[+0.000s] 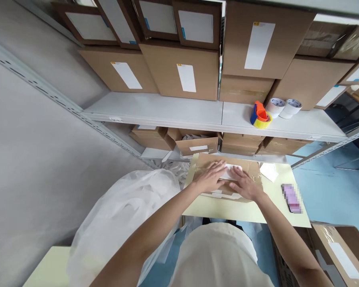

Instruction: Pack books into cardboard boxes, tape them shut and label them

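A taped cardboard box (203,162) lies on the pale yellow table in front of me, with a white label (228,172) on its top. My left hand (212,176) rests flat on the box, its fingertips at the label's left side. On the label's right side lies my right hand (244,184), fingers stretched out and pressing on the top. Neither hand grips anything. Parts of the label are hidden under the fingers. White strips show along the box's near side.
The pale yellow table (227,209) also bears white paper (269,171) and a blurred purple phone-like item (291,198). A large white plastic bag (122,215) bulges at left. Behind, a shelf (191,109) holds boxes, a tape dispenser (260,115) and rolls. An open carton (341,255) stands lower right.
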`<state>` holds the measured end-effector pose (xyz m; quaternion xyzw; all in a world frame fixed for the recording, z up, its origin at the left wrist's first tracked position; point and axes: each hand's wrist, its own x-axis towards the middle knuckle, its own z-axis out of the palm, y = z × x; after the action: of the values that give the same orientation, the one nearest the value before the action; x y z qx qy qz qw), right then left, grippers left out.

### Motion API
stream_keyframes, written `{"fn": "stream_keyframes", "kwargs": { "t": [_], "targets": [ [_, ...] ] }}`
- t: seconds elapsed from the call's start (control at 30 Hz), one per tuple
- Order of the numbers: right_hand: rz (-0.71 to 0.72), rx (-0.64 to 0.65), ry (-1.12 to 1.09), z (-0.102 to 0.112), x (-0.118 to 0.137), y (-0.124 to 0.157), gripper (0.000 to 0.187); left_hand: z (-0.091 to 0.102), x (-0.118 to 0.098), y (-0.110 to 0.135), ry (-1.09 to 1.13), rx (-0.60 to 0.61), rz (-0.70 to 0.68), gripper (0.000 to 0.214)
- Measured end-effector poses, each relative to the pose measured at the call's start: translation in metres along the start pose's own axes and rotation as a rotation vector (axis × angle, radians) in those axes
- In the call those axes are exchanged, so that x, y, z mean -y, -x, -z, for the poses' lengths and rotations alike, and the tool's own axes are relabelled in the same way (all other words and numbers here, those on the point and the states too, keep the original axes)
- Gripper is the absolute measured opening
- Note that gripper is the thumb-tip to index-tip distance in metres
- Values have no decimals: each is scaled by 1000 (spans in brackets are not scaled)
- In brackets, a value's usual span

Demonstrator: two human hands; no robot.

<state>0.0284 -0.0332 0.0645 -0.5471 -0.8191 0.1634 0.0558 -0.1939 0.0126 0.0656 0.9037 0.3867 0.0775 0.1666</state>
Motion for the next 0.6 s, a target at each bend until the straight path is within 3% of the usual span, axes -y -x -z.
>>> {"fn": "stream_keyframes", "kwargs": {
  "t": [0.07, 0.13, 0.3, 0.37, 0.5, 0.6],
  "targets": [
    [-65, 41, 73, -7, 1, 4, 68, -7, 4, 6, -19, 83, -53, 63],
    [-153, 2, 166, -13, 1, 12, 73, -11, 9, 13, -54, 129, -84, 73],
    [42, -14, 255, -31, 6, 33, 71, -10, 24, 31, -96, 167, -236, 83],
    [6, -12, 251, -35, 8, 38, 67, -6, 30, 36, -107, 161, -217, 80],
    [-243, -136, 199, -30, -2, 47, 58, 1, 38, 46, -103, 29, 25, 61],
    [-512, -293, 52, -20, -16, 52, 62, 3, 41, 52, -55, -109, 348, 63]
  ]
}}
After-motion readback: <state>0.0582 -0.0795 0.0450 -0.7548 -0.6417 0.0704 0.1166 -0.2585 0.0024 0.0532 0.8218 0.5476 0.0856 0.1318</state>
